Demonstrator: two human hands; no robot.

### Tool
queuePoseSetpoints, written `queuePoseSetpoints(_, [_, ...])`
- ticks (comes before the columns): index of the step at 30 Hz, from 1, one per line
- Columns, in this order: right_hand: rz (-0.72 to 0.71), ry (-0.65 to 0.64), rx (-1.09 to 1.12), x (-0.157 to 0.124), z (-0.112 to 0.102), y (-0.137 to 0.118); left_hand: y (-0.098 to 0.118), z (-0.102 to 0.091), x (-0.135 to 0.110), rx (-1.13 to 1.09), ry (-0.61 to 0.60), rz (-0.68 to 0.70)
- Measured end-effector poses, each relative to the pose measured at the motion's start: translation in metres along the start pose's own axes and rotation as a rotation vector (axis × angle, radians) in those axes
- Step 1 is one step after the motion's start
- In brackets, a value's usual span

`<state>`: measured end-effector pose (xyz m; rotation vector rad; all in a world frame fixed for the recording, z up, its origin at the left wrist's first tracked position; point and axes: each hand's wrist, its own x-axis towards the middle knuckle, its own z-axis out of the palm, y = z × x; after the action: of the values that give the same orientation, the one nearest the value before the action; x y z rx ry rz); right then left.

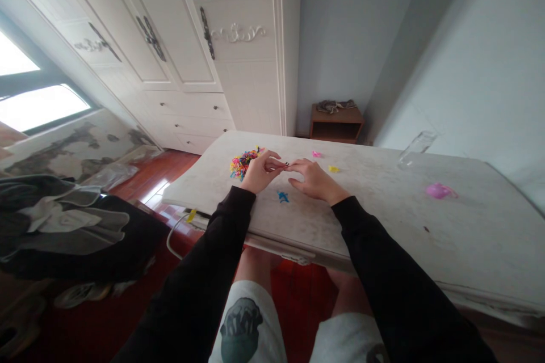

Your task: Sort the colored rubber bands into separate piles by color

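My left hand (pixel 261 172) is above the table beside a heap of small multicoloured pieces (pixel 240 163) that look like little rubber bands, and it partly covers the heap. Its thumb and fingers are pinched together. My right hand (pixel 314 180) reaches in from the other side, its fingertips meeting those of the left. A tiny dark spot shows where they meet, too small to name. Just below the hands lies a small blue cluster (pixel 283 197). Past the right hand are a small pink cluster (pixel 315 154) and a yellow one (pixel 334 169).
On the white table (pixel 383 221), a clear glass bottle (pixel 416 150) stands at the back right, with a pink pouch-like item (pixel 440 191) nearer. A small dark speck (pixel 426 229) lies in front. Clothes (pixel 76 221) are heaped at left. A wardrobe (pixel 251 79) stands behind.
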<state>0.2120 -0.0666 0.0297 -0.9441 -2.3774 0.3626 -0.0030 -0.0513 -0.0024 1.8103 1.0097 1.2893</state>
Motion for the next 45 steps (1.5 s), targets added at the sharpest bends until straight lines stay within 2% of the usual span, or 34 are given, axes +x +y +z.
queuePoseSetpoints(4, [-0.018, 0.032, 0.008, 0.001, 0.0, -0.001, -0.001, 0.001, 0.0, -0.013, 0.009, -0.006])
queuePoseSetpoints(15, [-0.019, 0.024, 0.036, 0.001, -0.002, -0.006, -0.001, 0.001, 0.0, 0.016, -0.01, 0.01])
queuePoseSetpoints(21, [0.071, 0.117, 0.011, 0.001, -0.013, 0.003, 0.003, 0.002, -0.001, 0.024, 0.027, 0.005])
queuePoseSetpoints(27, [0.397, 0.313, -0.029, -0.009, -0.045, 0.032, -0.004, -0.002, 0.003, 0.083, 0.165, -0.008])
queuePoseSetpoints(30, [0.507, 0.341, -0.105, -0.017, -0.057, 0.048, -0.006, -0.005, 0.005, 0.184, 0.273, -0.017])
queuePoseSetpoints(33, [0.594, 0.312, -0.174, -0.025, -0.062, 0.06, -0.003, -0.009, 0.005, 0.305, 0.441, -0.034])
queuePoseSetpoints(35, [0.634, 0.268, -0.219, -0.029, -0.063, 0.066, 0.0, -0.012, 0.004, 0.385, 0.546, -0.067])
queuePoseSetpoints(38, [0.676, 0.22, -0.264, -0.031, -0.061, 0.071, 0.005, -0.015, 0.002, 0.45, 0.644, -0.104])
queuePoseSetpoints(45, [0.675, 0.185, -0.302, -0.032, -0.053, 0.079, -0.002, -0.02, 0.002, 0.377, 0.711, -0.137])
